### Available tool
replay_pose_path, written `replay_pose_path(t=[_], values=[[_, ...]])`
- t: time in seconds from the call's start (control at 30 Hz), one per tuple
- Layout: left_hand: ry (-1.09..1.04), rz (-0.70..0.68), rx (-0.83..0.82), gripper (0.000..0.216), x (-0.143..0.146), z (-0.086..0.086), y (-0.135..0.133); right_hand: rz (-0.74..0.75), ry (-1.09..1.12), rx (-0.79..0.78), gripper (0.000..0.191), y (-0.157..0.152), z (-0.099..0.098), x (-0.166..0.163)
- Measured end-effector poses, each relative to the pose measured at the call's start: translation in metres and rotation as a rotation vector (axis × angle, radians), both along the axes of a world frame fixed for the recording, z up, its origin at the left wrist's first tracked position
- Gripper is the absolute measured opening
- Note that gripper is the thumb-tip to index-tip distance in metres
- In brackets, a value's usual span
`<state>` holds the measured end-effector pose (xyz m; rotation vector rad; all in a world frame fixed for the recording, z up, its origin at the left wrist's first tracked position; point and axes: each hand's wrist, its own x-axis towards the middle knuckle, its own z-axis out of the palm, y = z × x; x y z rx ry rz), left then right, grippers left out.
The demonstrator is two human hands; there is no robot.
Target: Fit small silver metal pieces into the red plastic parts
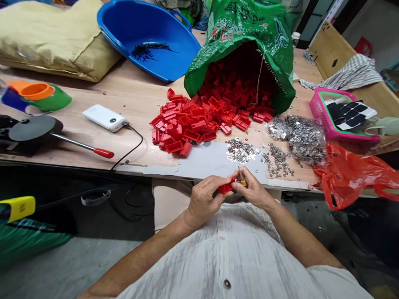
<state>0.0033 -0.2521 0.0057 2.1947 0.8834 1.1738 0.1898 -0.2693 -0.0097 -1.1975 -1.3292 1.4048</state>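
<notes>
Left fingers [214, 182] hold one red housing [227, 187], right fingers [250, 177] a yellow-banded tool [243, 182]; housings [184, 124] at the green sack's [249, 20] mouth likely remain.

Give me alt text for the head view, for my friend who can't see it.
A person's left hand holds a red plastic piece; the right hand holds a small yellow-banded tool. Beyond, similar red pieces spill from a green sack, near small metal parts.
</notes>
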Motion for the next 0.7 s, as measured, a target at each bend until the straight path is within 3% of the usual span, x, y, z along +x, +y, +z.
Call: replay_pose_path(t=[0.23, 0.4, 0.47, 0.53, 0.6, 0.7], values=[[-0.146, -0.122, -0.207, 0.025, -0.006, -0.008, 0.008, 0.063, 0.188, -0.127, 0.039, -0.012, 0.003, 0.003], [-0.353, -0.264, -0.695, 0.033, -0.011, -0.025, 0.019, 0.146, 0.147, -0.157, 0.041, -0.011, 0.004, 0.007], [-0.453, -0.272, -0.879, 0.036, -0.011, -0.030, 0.019, 0.100, -0.063, -0.076, 0.035, -0.002, 0.003, 0.019], [-0.526, -0.262, -0.988, 0.041, -0.011, -0.033, 0.017, -0.069, -0.435, 0.073, 0.019, 0.011, 0.002, 0.038], [-0.539, -0.237, -1.020, 0.045, -0.012, -0.033, 0.015, -0.274, -0.841, 0.200, 0.012, 0.025, 0.002, 0.058], [-0.483, -0.186, -0.971, 0.047, -0.013, -0.031, 0.014, -0.284, -1.192, 0.205, 0.014, 0.043, 0.003, 0.077]])
